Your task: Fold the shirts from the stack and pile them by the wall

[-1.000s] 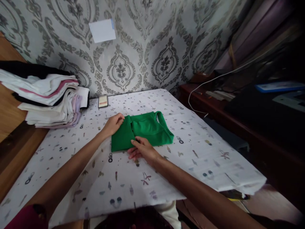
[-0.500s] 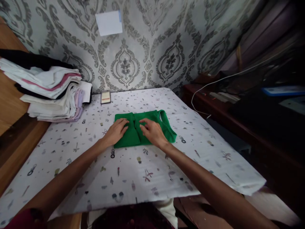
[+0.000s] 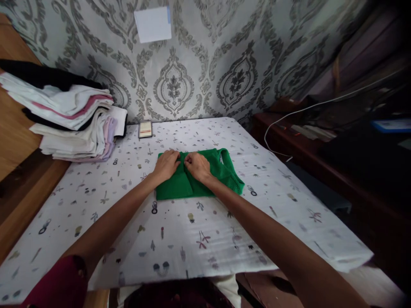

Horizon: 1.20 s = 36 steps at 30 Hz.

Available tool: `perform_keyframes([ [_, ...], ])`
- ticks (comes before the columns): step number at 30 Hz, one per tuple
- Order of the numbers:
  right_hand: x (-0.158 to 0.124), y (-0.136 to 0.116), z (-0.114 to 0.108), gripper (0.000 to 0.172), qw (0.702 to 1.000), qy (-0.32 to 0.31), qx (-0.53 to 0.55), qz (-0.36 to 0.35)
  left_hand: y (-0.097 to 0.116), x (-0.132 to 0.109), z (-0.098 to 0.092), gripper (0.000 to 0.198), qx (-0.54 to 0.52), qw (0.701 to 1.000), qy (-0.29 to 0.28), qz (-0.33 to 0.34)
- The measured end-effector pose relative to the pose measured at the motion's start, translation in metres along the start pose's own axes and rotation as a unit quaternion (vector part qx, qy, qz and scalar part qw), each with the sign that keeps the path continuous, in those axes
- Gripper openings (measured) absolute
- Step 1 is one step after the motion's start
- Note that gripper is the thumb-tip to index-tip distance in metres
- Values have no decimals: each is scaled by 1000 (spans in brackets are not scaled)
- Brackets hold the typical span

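A green shirt [image 3: 175,186] lies folded into a flat bundle on the patterned white cloth. Its ribbed neck opening faces right, and a folded edge crosses its middle. On the left part rests my left hand [image 3: 167,164], palm down, fingers stretched toward the far edge and thumb apart. My right hand [image 3: 198,165] is just right of the fold, its thumb and fingertips pinched together on the green fabric. Both sets of fingertips are close together near the far side of the fold.
A tall stack of folded clothes [image 3: 73,124] stands at the left. A small framed card [image 3: 145,128] sits near the wall. The white cloth [image 3: 135,252] covers the table. At right, a white cable [image 3: 282,116] hangs over a dark red piece of furniture [image 3: 308,160].
My right hand has moved left to the fold, and its fingers have closed into a pinch. My left hand has slid forward and right on the shirt. The view has shifted slightly.
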State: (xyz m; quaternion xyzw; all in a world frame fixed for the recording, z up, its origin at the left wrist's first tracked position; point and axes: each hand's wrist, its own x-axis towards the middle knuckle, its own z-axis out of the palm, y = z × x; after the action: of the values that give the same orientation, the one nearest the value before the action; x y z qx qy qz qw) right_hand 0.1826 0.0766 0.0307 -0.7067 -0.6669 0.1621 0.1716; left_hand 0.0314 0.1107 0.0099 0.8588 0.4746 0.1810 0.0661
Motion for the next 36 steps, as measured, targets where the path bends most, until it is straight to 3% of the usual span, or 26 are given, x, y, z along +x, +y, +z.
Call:
perform_keyframes([
  [9,-4,-2,-9,18,1000,-11,25,-4,-10,12,-7,7,-116,990,70,-51],
  [14,-3,2,-10,16,999,-30,31,4,-9,11,-6,10,-165,985,32,-50],
  [18,-10,6,-11,17,999,-13,44,-15,-17,8,-5,22,-184,982,43,-27],
  [25,-36,7,-4,20,994,29,43,-100,-31,25,0,16,-68,998,18,-5],
  [28,-40,8,2,23,995,9,14,-98,-33,32,7,7,-50,999,11,-2],
  [36,-37,14,7,11,995,4,34,-89,-35,35,11,10,-33,998,30,-42],
])
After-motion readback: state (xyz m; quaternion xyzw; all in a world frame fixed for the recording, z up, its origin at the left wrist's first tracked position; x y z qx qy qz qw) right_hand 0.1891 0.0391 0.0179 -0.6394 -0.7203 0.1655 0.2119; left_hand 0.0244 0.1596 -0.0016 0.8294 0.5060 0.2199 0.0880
